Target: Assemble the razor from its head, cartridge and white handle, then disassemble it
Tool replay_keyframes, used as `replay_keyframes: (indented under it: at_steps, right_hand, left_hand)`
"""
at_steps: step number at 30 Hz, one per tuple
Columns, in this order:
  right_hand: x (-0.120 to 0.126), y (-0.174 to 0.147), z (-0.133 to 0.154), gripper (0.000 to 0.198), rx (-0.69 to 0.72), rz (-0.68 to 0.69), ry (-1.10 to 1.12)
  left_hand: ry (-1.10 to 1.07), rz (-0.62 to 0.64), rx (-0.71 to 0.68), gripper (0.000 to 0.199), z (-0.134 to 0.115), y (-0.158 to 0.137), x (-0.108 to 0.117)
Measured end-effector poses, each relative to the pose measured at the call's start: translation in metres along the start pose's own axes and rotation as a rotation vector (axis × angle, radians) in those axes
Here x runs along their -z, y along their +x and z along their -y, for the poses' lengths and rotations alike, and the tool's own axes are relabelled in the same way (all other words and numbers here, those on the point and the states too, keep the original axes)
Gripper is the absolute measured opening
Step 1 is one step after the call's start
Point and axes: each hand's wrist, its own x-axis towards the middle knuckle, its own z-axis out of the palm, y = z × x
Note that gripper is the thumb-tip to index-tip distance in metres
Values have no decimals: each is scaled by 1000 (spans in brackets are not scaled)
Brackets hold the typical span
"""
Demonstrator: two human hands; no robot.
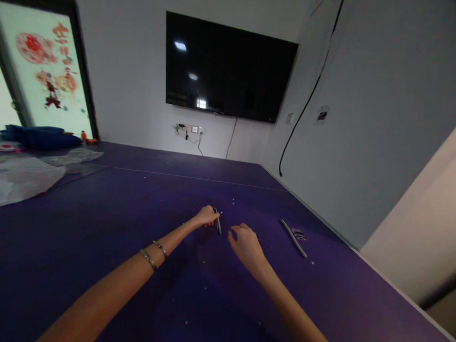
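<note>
My left hand (207, 216), with bracelets on its wrist, is closed around a slim black-and-grey piece (218, 225). One end of the piece points down towards the dark purple surface (150, 298); its exact kind is too small to make out. Just to the right, my right hand (245, 241) hovers with bent fingers slightly apart, and nothing shows in them. Further right lies a grey length of cable or tube (293, 238), slightly curved. Beside it are several small dark pieces (299, 234).
Small white scraps (233, 200) dot the surface. Clear plastic sheeting (23, 179) and a dark blue cloth bundle (42, 137) lie at the far left. A black cable (310, 94) hangs down the right wall. A television (228, 67) is mounted on the back wall.
</note>
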Motion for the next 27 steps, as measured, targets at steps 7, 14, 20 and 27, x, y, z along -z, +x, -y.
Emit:
replay_keyframes:
  at_steps: [7, 14, 20, 27]
  right_hand:
    - [5, -13, -69, 32, -128, 74, 67]
    - [-2, -25, -123, 34, -206, 82, 35]
    - [1, -29, -140, 33, -230, 85, -9]
    - [13, -23, -169, 27, -309, 47, -78]
  left_hand:
    - [252, 144, 28, 26, 22, 19, 20]
    - [392, 115, -7, 27, 30, 25, 20]
    - [455, 51, 2, 28, 30, 24, 18]
    - [475, 9, 29, 43, 35, 9, 11]
